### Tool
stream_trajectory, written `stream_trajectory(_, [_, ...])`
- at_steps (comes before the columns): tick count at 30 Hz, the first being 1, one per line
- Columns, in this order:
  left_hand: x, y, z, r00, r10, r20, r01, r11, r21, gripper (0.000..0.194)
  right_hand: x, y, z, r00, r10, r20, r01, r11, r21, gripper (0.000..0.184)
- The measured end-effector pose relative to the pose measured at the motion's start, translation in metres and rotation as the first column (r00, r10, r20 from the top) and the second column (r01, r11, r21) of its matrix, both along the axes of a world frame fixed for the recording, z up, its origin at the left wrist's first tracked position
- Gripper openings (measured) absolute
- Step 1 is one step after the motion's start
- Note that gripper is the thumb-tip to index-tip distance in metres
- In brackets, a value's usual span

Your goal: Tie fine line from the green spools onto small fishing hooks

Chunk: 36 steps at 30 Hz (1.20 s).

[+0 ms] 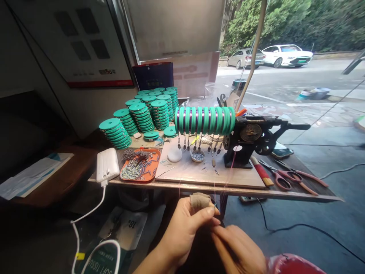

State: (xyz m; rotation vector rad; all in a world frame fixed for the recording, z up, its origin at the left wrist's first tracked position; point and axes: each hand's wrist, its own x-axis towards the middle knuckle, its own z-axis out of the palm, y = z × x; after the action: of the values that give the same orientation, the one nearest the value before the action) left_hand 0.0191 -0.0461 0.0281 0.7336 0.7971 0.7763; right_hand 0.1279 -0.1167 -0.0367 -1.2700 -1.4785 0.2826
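My left hand (185, 224), a tan cloth wrap (200, 201) around one finger, is closed with thumb against fingers on a thin line (215, 190) that runs down from the table edge. Close against its fingertips is my right hand (239, 245), fingers closed; what they pinch is hidden. Beyond the hands, a row of green spools (205, 120) wound with purple line sits on a black hand-cranked machine (251, 133). Small metal weights and swivels (199, 144) dangle beneath the spools. A pink strand (234, 161) drops from the machine past the table edge.
Stacked green spools (141, 118) stand at the back left. An orange tray (154, 163) of metal parts, a white power bank (107, 164) and a bowl of small beads (197, 156) are on the table. Scissors (281, 179) lie at right; a red bucket (296, 264) is below.
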Motion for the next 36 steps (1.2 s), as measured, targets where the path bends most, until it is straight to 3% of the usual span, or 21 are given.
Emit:
stream_trajectory(4, [-0.008,0.004,0.000,0.997,0.070,-0.025,-0.069,0.997,0.027,0.012,-0.003,0.005,-0.004,0.988,0.051,-0.148,-0.077,0.981,-0.176,0.015])
stream_trajectory(8, [-0.015,0.014,-0.004,0.978,0.191,-0.088,-0.184,0.980,0.080,0.013,0.008,0.018,0.002,0.918,0.052,-0.393,-0.214,0.900,-0.380,0.026])
stream_trajectory(12, [-0.014,0.026,-0.015,0.929,0.301,-0.217,-0.250,0.940,0.231,0.019,0.017,0.051,0.015,0.888,0.092,-0.450,-0.311,0.842,-0.441,0.039])
stream_trajectory(16, [-0.009,0.031,-0.020,0.898,0.287,-0.335,-0.155,0.916,0.370,0.019,0.018,0.072,0.024,0.929,0.133,-0.345,-0.271,0.880,-0.389,0.039])
stream_trajectory(19, [-0.007,0.032,-0.016,0.926,0.195,-0.323,-0.064,0.925,0.375,0.016,0.022,0.075,0.029,0.910,0.154,-0.384,-0.315,0.860,-0.402,0.038])
stream_trajectory(21, [-0.007,0.033,-0.012,0.954,0.123,-0.275,-0.020,0.936,0.350,0.014,0.026,0.076,0.032,0.836,0.147,-0.529,-0.420,0.792,-0.443,0.034])
stream_trajectory(24, [-0.006,0.033,-0.008,0.992,0.032,-0.121,0.010,0.942,0.336,0.011,0.028,0.081,0.038,0.561,0.098,-0.822,-0.647,0.672,-0.361,0.021])
stream_trajectory(26, [-0.004,0.031,-0.009,1.000,0.029,0.011,-0.031,0.948,0.317,0.010,0.026,0.085,0.042,0.356,0.118,-0.927,-0.736,0.647,-0.201,0.010])
stream_trajectory(28, [0.000,0.028,-0.011,0.986,0.079,0.147,-0.109,0.972,0.208,0.009,0.021,0.087,0.046,0.250,0.156,-0.956,-0.751,0.654,-0.090,0.006])
stream_trajectory(31, [0.007,0.023,-0.015,0.944,0.217,0.250,-0.201,0.976,-0.085,0.006,0.018,0.087,0.046,0.262,0.125,-0.957,-0.685,0.723,-0.093,0.009])
stream_trajectory(33, [0.010,0.022,-0.015,0.946,0.221,0.236,-0.174,0.963,-0.206,0.008,0.022,0.085,0.042,0.310,0.116,-0.944,-0.648,0.752,-0.121,0.007])
stream_trajectory(35, [0.010,0.021,-0.014,0.972,0.137,0.190,-0.093,0.971,-0.220,0.012,0.030,0.082,0.036,0.427,0.155,-0.891,-0.650,0.737,-0.184,0.006])
stream_trajectory(36, [0.010,0.021,-0.014,0.984,0.092,0.151,-0.059,0.976,-0.208,0.013,0.035,0.081,0.032,0.526,0.184,-0.830,-0.639,0.730,-0.242,0.011])
